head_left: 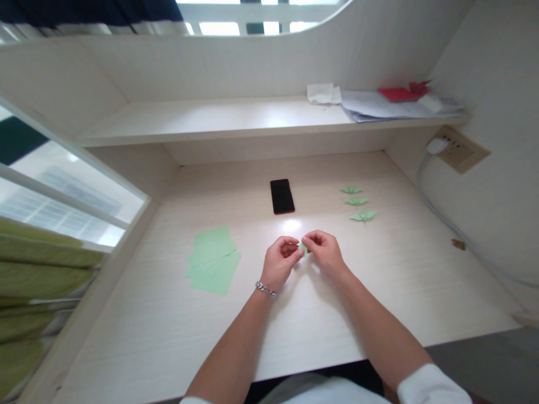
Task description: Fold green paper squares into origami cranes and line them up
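Between my two hands is a small piece of folded green paper (303,250), mostly covered by the fingers. My left hand (281,259), with a chain bracelet at the wrist, pinches it from the left. From the right, the thumb and fingertips of my right hand (325,252) are closed on its upper edge. To the right lie three folded green paper cranes (362,216) in a column on the desk. A fanned stack of green paper sheets (214,261) rests left of my hands.
A black phone (282,196) lies beyond my hands on the desk (147,314). Along the back runs a shelf (210,118) with white papers (370,105) and a red folded paper (419,87). A cable (442,216) hangs from the wall socket (461,150) at right.
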